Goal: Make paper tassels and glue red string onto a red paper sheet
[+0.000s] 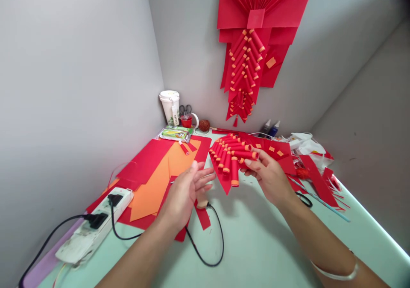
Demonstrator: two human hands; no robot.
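My right hand (pixel 268 177) grips the right edge of a paper firecracker decoration (pixel 235 168), thumb on top and fingers partly underneath. It is a pointed red sheet with two slanting rows of rolled red paper tubes banded in orange, held tilted above the table. To its left, my left hand (pixel 187 189) is open, palm turned towards the decoration, fingers stretched out and apart from it. Beneath the left fingers lies a beige handle (pixel 202 203) with a black cord; its other end is hidden. A narrow red paper strip (pixel 203 218) lies under the handle.
A power strip (pixel 96 224) with plugged cords lies at left, beside red and orange paper sheets (pixel 150 194). At the back stand a white cup (pixel 169 108) and glue bottles (pixel 274 129). Paper scraps (pixel 317 181) lie at right. A similar decoration (pixel 245 61) hangs on the wall.
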